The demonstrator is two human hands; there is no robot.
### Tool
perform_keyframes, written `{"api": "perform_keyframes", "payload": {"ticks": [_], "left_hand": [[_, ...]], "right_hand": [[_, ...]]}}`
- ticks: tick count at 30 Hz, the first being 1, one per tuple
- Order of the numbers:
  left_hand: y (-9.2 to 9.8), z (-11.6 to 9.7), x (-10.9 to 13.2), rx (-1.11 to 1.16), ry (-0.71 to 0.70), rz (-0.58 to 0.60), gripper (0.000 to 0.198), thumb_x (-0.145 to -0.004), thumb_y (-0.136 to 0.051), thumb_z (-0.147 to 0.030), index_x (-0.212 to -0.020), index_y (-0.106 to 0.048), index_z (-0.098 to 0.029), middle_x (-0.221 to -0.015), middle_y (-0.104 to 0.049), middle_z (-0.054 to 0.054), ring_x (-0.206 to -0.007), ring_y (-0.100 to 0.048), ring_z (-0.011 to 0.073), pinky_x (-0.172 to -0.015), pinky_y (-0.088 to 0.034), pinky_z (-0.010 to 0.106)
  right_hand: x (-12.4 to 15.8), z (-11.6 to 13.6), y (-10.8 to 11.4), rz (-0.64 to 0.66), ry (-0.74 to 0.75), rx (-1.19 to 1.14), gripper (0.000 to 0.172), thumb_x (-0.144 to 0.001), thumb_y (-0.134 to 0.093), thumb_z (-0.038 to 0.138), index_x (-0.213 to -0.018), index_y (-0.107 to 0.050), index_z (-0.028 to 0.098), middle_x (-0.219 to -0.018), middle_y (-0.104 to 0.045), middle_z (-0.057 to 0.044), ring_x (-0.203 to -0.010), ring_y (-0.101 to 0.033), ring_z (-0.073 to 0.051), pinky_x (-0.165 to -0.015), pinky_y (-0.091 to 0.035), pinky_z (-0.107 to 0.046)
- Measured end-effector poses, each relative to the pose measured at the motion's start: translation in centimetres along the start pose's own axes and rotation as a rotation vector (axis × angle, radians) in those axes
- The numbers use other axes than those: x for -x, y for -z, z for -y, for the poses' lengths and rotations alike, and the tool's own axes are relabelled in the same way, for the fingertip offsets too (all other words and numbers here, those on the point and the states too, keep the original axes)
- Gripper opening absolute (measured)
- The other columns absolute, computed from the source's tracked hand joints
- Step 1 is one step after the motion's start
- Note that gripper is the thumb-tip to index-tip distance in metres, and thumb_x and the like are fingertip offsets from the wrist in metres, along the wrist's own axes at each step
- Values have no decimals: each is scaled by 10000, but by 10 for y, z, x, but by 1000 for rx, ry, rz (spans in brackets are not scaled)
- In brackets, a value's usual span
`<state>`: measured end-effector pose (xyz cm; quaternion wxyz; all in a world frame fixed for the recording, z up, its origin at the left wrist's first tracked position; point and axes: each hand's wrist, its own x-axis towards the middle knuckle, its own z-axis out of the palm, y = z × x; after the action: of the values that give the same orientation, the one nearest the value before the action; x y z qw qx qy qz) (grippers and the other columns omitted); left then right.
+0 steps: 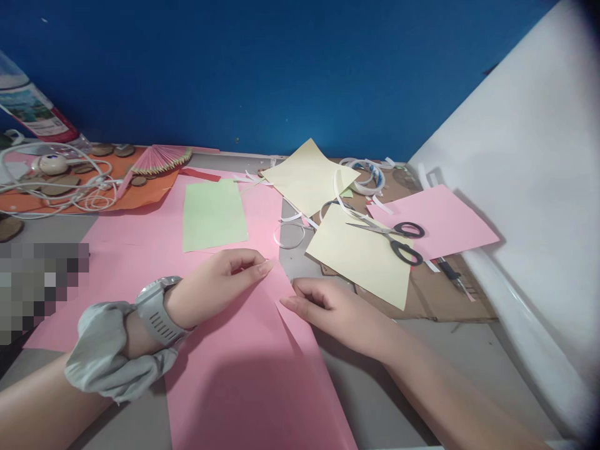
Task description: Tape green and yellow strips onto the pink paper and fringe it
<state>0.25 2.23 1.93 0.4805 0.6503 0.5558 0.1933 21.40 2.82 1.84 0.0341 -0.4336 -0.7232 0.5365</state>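
Observation:
A large pink paper sheet lies in front of me, a crease or slit running down near its right edge. With thumb and fingers pressed together, my left hand pinches the sheet's upper edge. My right hand is closed on its right edge, a short way below and to the right. Just beyond my left hand rests a light green paper. Black-handled scissors lie half spread on a pale yellow sheet, right of my hands. The fingertips under the paper are hidden.
Behind are another yellow sheet, a tape roll and a smaller pink sheet on cardboard. A folded pink fan, white cable and bottle stand left. A blue wall closes the back.

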Motion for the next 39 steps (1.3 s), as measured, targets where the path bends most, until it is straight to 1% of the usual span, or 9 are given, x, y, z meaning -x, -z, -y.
{"api": "perform_keyframes", "payload": {"ticks": [7,11,15,20,23,26,33,36,39], "left_hand": [[8,13,-4,-1,-15,-132,401,-880,-411,-503,-630,-370,-192,-648,-257,-44,-625,-288,117,-589,-269,257],[13,20,-5,-52,-5,-154,410,-877,-416,-504,-623,-336,-192,-644,-258,-46,-622,-286,115,-586,-263,254],[16,19,-5,-80,5,-180,419,-874,-415,-507,-615,-324,-192,-635,-254,-48,-608,-278,111,-572,-261,245],[19,13,-5,-110,56,-211,411,-853,-429,-515,-602,-363,-196,-614,-255,-48,-565,-270,112,-516,-250,237],[22,13,-6,-121,67,-235,393,-847,-429,-504,-597,-372,-205,-597,-263,-44,-542,-272,118,-481,-235,241],[27,17,-7,-149,22,-278,382,-852,-428,-477,-589,-363,-208,-596,-280,-39,-561,-302,129,-509,-268,247],[29,25,-13,-199,-20,-320,382,-863,-419,-480,-600,-380,-206,-588,-327,-43,-577,-345,131,-556,-303,253],[29,27,-15,-177,-17,-356,361,-866,-413,-474,-622,-416,-207,-604,-354,-40,-593,-365,135,-580,-315,257],[31,27,-15,-136,-20,-374,344,-862,-420,-469,-639,-443,-208,-621,-378,-35,-609,-376,140,-596,-321,260]], "right_hand": [[3,2,2,-52,-49,93,463,-902,-325,584,-651,-268,200,-605,-272,61,-533,-271,-91,-462,-194,-246],[4,2,1,-110,-34,183,438,-915,-323,562,-664,-288,205,-601,-303,62,-526,-307,-93,-455,-203,-247],[4,2,0,-113,-5,232,436,-933,-287,543,-660,-316,205,-599,-366,60,-526,-368,-98,-465,-221,-251],[5,3,0,-133,-3,248,396,-933,-325,515,-679,-344,212,-616,-409,56,-537,-387,-107,-467,-227,-252],[5,4,0,-107,-4,237,413,-937,-309,515,-663,-343,207,-612,-417,48,-535,-395,-108,-472,-229,-259],[5,5,0,-77,10,225,441,-942,-283,509,-632,-324,199,-603,-406,39,-532,-390,-111,-480,-222,-270],[5,5,-1,-85,4,218,391,-938,-328,474,-652,-338,207,-625,-419,38,-552,-387,-117,-481,-218,-268],[7,4,-1,-92,6,207,333,-939,-340,465,-713,-374,223,-664,-452,44,-572,-383,-117,-480,-220,-259],[8,2,-1,-95,2,185,351,-946,-302,483,-714,-350,224,-659,-410,48,-566,-350,-113,-478,-209,-256]]}}
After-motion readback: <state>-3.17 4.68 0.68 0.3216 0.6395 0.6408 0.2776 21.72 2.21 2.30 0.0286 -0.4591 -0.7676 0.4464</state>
